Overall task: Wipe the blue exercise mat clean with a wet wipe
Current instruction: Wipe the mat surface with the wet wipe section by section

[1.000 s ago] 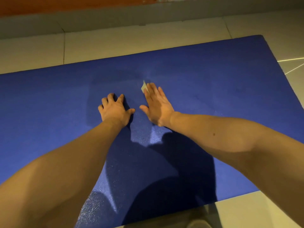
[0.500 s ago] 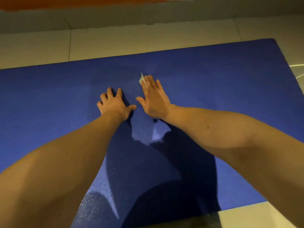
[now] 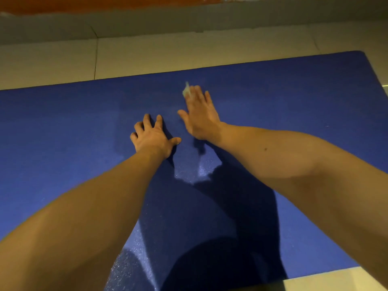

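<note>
The blue exercise mat (image 3: 294, 106) lies flat on the floor and fills most of the view. My right hand (image 3: 200, 114) lies palm down on it with straight fingers, pressing a pale wet wipe (image 3: 186, 90) whose corner pokes out past the fingertips near the mat's far edge. My left hand (image 3: 152, 137) rests on the mat just left of and nearer than the right one, fingers spread and slightly bent, holding nothing. Most of the wipe is hidden under my right hand. A darker damp patch shows on the mat around the hands.
Pale floor tiles (image 3: 189, 53) run beyond the mat's far edge up to a grey skirting and an orange wall (image 3: 84, 5). More tile shows at the bottom right corner (image 3: 336, 280). My own shadow darkens the near middle of the mat.
My right hand has slid the wipe farther away across the mat toward its far edge. My left hand has stayed planted in about the same spot.
</note>
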Demonstrator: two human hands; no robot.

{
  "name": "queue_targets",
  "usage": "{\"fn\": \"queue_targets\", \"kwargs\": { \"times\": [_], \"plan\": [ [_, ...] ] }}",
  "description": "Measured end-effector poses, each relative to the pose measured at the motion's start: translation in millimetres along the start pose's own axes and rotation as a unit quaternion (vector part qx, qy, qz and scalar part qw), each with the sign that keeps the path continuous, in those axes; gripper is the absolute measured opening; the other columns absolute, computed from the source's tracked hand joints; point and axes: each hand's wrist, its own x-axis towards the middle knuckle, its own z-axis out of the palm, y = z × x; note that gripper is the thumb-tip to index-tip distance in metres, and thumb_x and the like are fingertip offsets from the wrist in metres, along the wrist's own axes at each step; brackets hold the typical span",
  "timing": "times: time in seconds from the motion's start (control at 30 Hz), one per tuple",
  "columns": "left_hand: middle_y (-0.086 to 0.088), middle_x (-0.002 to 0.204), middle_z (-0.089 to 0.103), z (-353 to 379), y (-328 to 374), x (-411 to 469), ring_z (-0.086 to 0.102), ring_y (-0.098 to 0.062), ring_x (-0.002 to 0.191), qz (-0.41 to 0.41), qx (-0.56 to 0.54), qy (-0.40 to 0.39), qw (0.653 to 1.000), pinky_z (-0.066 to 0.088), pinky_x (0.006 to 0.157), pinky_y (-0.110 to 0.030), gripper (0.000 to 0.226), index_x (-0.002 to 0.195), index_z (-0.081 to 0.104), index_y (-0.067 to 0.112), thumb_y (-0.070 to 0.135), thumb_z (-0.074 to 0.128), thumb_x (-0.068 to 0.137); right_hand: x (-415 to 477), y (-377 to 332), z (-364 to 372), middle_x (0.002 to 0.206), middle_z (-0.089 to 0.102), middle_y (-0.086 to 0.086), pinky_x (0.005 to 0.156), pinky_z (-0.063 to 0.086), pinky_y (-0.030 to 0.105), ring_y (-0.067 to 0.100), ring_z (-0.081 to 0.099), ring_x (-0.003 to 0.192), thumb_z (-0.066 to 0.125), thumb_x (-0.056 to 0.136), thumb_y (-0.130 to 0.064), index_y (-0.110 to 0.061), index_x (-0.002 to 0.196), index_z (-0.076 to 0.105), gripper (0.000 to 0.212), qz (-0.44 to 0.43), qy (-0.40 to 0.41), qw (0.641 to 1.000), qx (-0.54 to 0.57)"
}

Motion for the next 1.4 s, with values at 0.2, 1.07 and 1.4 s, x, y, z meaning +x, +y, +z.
{"fn": "queue_targets", "kwargs": {
  "times": [0.2,1.07,1.4],
  "plan": [
    [-0.003,0.165,0.004,-2,-4,3,0.007,-0.035,0.148,0.003,0.003,0.006,1.0,0.017,0.119,-0.052,0.1,0.159,0.013,0.033,0.078,0.057,0.08,11,31,-12,0.171,-0.002,0.01,0.127,-0.005,0.046,0.024,-0.008,0.158,0.025,0.108,-0.049,-0.01,0.163,-0.002,0.072,-0.045,-0.036,0.995,-0.079],
    [-0.004,0.166,0.005,-4,3,17,0.007,-0.036,0.149,-0.006,-0.012,0.025,1.0,0.017,0.12,-0.053,0.092,0.159,0.016,0.031,0.072,0.056,0.086,49,122,-62,0.17,-0.015,0.007,0.124,-0.014,0.05,0.025,-0.018,0.156,0.01,0.105,-0.059,-0.013,0.162,-0.01,0.077,0.234,-0.046,0.969,-0.062],
    [-0.003,0.166,0.004,-4,4,16,0.006,-0.034,0.149,-0.007,-0.017,0.027,0.999,0.014,0.12,-0.051,0.092,0.159,0.015,0.033,0.072,0.055,0.086,63,4,-23,0.171,-0.01,0.006,0.126,-0.01,0.047,0.022,-0.016,0.156,0.022,0.109,-0.051,-0.011,0.163,-0.001,0.071,0.008,-0.057,0.998,-0.012]
  ]
}}
